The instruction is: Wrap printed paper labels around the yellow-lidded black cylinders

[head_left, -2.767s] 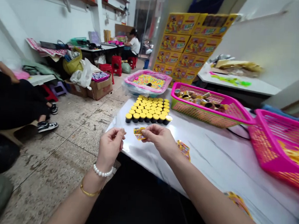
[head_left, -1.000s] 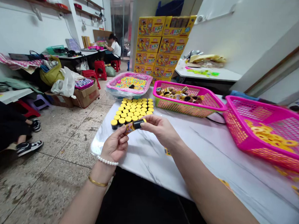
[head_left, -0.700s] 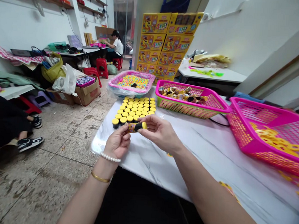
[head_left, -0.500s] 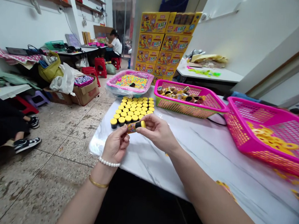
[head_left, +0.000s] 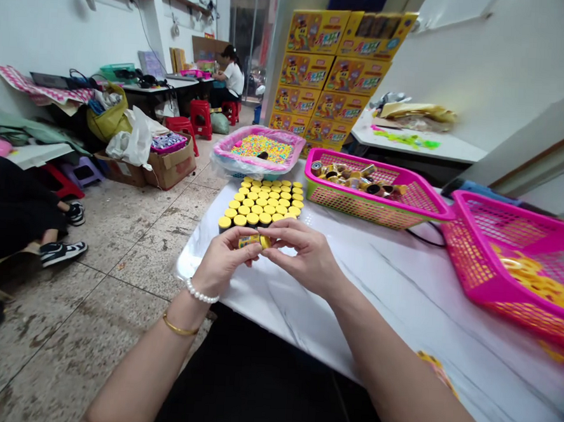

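Observation:
A small printed yellow tube (head_left: 249, 241) with a yellow cap (head_left: 265, 242) lies sideways between my two hands, above the table's edge. My left hand (head_left: 222, 259) pinches the printed body between thumb and fingers. At the other end, my right hand (head_left: 305, 257) has its thumb and fingertips closed on the cap. Just beyond them, several black tubes with yellow caps (head_left: 258, 209) stand upright in close rows on the white marbled table (head_left: 354, 285).
Behind the rows sits a plastic-lined pink basin (head_left: 217, 150) of colourful beads. A pink-rimmed basket (head_left: 382, 212) holds more tubes; another pink basket (head_left: 470, 261) at right holds yellow rings. Yellow boxes (head_left: 310, 69) are stacked behind. A person (head_left: 233, 77) sits far back; another's shoe (head_left: 62, 252) shows left.
The tube's black section, visible before, no longer shows; the cap end now sits against the printed body. My hands have drawn closer together, and the view has shifted slightly left.

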Motion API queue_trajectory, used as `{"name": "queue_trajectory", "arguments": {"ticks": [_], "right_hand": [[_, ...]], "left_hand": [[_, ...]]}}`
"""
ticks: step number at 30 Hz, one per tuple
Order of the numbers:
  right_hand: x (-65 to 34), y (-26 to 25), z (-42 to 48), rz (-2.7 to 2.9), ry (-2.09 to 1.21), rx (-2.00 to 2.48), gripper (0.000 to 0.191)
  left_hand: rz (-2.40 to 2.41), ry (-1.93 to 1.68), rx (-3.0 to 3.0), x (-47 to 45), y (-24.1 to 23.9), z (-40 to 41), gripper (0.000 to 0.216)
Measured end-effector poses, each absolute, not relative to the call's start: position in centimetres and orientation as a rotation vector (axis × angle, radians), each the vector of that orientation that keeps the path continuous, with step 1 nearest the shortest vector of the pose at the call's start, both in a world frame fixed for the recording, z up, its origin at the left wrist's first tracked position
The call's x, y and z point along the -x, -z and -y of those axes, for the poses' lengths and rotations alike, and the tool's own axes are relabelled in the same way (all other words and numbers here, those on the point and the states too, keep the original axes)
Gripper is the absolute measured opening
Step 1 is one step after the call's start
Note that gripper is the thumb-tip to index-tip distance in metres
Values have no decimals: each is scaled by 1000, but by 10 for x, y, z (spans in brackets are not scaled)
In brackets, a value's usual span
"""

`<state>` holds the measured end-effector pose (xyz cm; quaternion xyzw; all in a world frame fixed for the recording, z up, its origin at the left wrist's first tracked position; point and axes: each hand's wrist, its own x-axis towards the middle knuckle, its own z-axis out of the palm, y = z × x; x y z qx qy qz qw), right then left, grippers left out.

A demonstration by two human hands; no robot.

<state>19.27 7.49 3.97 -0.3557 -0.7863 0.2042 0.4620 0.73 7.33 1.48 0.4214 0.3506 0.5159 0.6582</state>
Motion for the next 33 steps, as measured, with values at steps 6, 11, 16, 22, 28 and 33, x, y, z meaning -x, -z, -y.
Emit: {"name": "queue_trajectory", "arguments": {"ticks": [6,11,16,22,28,33], "right_hand": [[-185,-36,-72,1958,-470,780,17],[-175,-25,-77,1423,-1169,1036,31],[-174,-20,-85,1205,-1394,1015,39],[-183,-19,-83,1344,-1521,840,41],[-181,-16,-79,1194,-1494,763,31],[-182,-20,-77,1355,-1416,811,27]], "left_hand": [[-772,-1092,-919,0,-13,-74,41],[-903,-1316,-1304,-8,-19,-71,25],[-912,-1221,-1064,-7,-17,-73,52],[-776,-1049,-978,2,-15,-75,46],[-631,-900,-908,0,-18,-78,50],[-736,-927,-902,-7,-17,-79,53]]}}
